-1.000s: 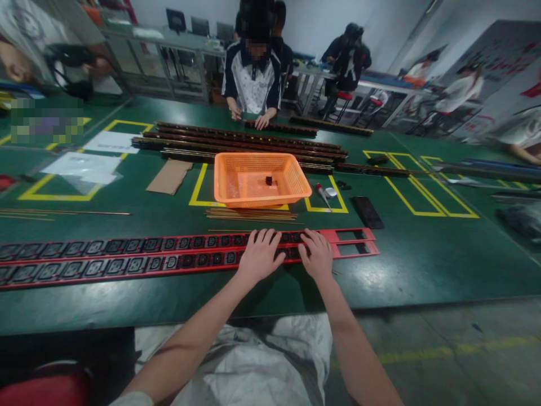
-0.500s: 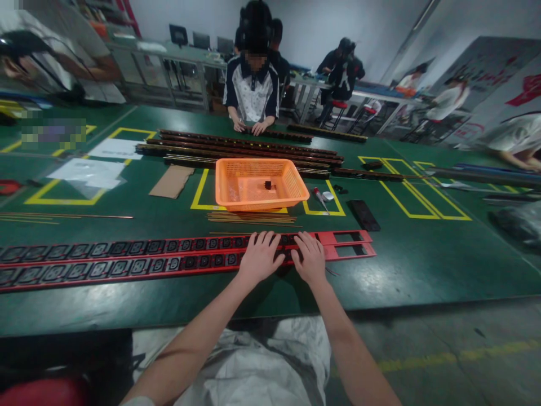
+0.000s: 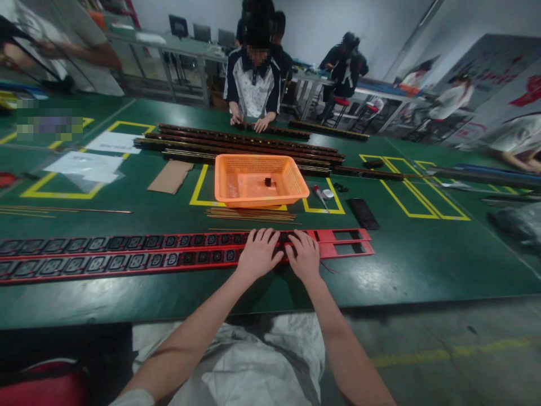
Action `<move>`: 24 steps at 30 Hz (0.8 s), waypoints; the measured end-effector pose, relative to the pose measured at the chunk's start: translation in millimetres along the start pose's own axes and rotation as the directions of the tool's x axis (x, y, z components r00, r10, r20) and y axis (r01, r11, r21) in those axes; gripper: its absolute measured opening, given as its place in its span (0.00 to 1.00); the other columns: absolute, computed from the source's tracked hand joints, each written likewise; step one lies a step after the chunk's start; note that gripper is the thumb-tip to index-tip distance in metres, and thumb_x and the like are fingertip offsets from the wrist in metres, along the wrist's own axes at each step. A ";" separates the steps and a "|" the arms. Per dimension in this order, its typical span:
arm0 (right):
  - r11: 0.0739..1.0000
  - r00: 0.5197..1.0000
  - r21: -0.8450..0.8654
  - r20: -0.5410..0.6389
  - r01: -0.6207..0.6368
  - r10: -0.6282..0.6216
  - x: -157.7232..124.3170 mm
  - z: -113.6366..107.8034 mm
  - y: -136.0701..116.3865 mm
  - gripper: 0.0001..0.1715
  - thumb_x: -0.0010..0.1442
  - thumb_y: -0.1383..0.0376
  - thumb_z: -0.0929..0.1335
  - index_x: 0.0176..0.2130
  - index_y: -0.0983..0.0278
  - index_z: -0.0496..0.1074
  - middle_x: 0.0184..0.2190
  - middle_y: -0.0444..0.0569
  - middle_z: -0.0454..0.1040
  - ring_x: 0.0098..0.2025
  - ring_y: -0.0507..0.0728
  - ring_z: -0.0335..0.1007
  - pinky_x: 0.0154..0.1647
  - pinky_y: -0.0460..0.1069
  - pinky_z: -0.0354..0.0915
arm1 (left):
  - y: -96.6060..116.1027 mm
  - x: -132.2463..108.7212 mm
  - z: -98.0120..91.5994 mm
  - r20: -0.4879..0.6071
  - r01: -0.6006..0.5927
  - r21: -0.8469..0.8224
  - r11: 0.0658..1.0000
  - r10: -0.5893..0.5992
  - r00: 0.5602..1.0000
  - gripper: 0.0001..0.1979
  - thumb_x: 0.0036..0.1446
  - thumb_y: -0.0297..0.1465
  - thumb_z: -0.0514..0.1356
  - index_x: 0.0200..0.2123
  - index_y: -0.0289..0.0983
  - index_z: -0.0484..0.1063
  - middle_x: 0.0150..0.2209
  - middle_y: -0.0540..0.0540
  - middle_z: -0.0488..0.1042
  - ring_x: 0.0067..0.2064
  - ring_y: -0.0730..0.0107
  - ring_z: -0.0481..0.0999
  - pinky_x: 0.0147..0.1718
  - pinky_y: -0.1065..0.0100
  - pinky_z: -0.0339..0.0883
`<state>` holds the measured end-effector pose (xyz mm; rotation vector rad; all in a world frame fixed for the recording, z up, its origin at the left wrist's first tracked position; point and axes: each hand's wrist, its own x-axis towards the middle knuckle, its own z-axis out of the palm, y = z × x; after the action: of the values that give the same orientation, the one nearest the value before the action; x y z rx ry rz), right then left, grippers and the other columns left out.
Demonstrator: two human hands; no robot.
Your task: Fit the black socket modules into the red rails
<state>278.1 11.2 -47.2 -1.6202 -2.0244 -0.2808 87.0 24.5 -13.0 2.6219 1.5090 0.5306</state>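
Note:
Two long red rails (image 3: pixel 327 249) lie side by side across the table before me, fitted with rows of black power sockets (image 3: pixel 171 260). My left hand (image 3: pixel 258 257) rests on the rails, fingers outstretched over the far one and thumb pointing right. Close to its right, my right hand (image 3: pixel 305 256) also lies across the rails, with its fingers apart. Between the two thumbs a dark stretch of sockets shows; the parts under my palms and fingers are hidden. Rectangular openings show at the rails' right end.
Beyond the rails stand an orange basket (image 3: pixel 262 201) with a small black part (image 3: pixel 267 182) inside and thin brass-coloured rods (image 3: pixel 251 215). A screwdriver (image 3: pixel 320 197), black phone (image 3: pixel 363 213), cardboard piece (image 3: pixel 169 177) and dark rails (image 3: pixel 245 145) lie around. A co-worker (image 3: pixel 252 79) sits opposite.
My right hand has slid slightly left along the rails, closer to my left hand. My left hand stays in about the same place on them.

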 end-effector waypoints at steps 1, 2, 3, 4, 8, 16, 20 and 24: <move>1.000 1.000 -0.003 -0.003 -0.008 0.008 0.8 0.1 -0.9 0.17 0.69 0.60 0.65 0.53 0.61 0.76 0.59 0.53 0.75 0.61 0.63 0.67 0.60 0.59 0.59 | -0.1 -0.1 -0.3 -0.002 0.000 0.002 1.000 0.000 1.000 0.26 0.67 0.43 0.53 0.64 0.39 0.65 0.63 0.40 0.69 0.63 0.51 0.65 0.65 0.47 0.54; 1.000 1.000 -0.004 -0.007 -0.014 0.014 1.4 0.2 -1.6 0.16 0.69 0.60 0.65 0.52 0.61 0.76 0.58 0.53 0.75 0.60 0.63 0.67 0.60 0.59 0.60 | -0.3 -0.2 -0.5 -0.002 -0.002 0.005 1.000 0.002 1.000 0.26 0.67 0.43 0.53 0.64 0.40 0.65 0.63 0.40 0.69 0.63 0.51 0.65 0.65 0.47 0.54; 1.000 1.000 -0.005 -0.009 -0.015 0.015 1.8 0.4 -2.3 0.16 0.69 0.60 0.65 0.52 0.61 0.76 0.58 0.53 0.75 0.60 0.63 0.67 0.59 0.58 0.60 | -0.7 -0.3 -0.6 -0.002 -0.007 0.008 1.000 0.007 1.000 0.26 0.67 0.43 0.53 0.64 0.40 0.65 0.63 0.40 0.69 0.63 0.51 0.65 0.65 0.47 0.55; 1.000 1.000 -0.005 -0.012 -0.014 0.014 2.0 0.5 -2.7 0.16 0.69 0.60 0.65 0.52 0.61 0.76 0.58 0.53 0.75 0.60 0.62 0.68 0.59 0.58 0.60 | -1.3 -0.5 -0.5 0.000 -0.016 0.011 1.000 0.016 1.000 0.26 0.67 0.44 0.53 0.65 0.41 0.64 0.63 0.40 0.68 0.63 0.51 0.65 0.65 0.47 0.55; 1.000 1.000 -0.010 -0.021 -0.010 0.010 -0.1 1.5 -3.2 0.17 0.70 0.61 0.64 0.54 0.60 0.75 0.59 0.53 0.75 0.61 0.62 0.67 0.63 0.60 0.56 | -3.9 -1.4 0.2 0.005 -0.057 0.020 0.998 0.057 0.998 0.25 0.68 0.44 0.52 0.66 0.47 0.63 0.64 0.41 0.67 0.64 0.51 0.64 0.64 0.45 0.55; 1.000 1.000 0.002 0.003 -0.008 0.008 -24.9 -0.2 -5.5 0.21 0.71 0.62 0.62 0.60 0.62 0.72 0.65 0.57 0.68 0.68 0.65 0.61 0.65 0.65 0.59 | -2.9 -1.8 -2.1 -0.009 -0.044 0.007 0.999 0.045 0.999 0.25 0.68 0.45 0.52 0.64 0.47 0.65 0.64 0.41 0.67 0.64 0.52 0.64 0.65 0.47 0.55; 0.998 0.999 0.052 -0.039 0.019 -0.017 -37.5 -3.0 -6.2 0.21 0.70 0.63 0.64 0.59 0.63 0.73 0.63 0.59 0.70 0.68 0.65 0.62 0.66 0.67 0.62 | -1.9 -1.8 -2.9 -0.005 -0.038 0.006 0.999 0.038 0.999 0.25 0.68 0.45 0.52 0.64 0.46 0.65 0.64 0.41 0.67 0.64 0.52 0.64 0.65 0.46 0.54; 0.997 0.995 0.070 -0.095 0.042 -0.035 -40.1 -4.4 -6.3 0.17 0.69 0.64 0.65 0.55 0.62 0.76 0.60 0.59 0.74 0.65 0.65 0.67 0.65 0.67 0.65 | -1.8 -2.2 -3.5 0.005 -0.037 0.006 0.999 0.037 0.999 0.24 0.68 0.44 0.52 0.65 0.47 0.64 0.64 0.42 0.67 0.64 0.52 0.63 0.65 0.46 0.54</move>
<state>279.0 -26.4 -63.4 -1.4982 -1.9737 -0.2900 83.3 23.2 -10.8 2.6591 1.4657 0.5231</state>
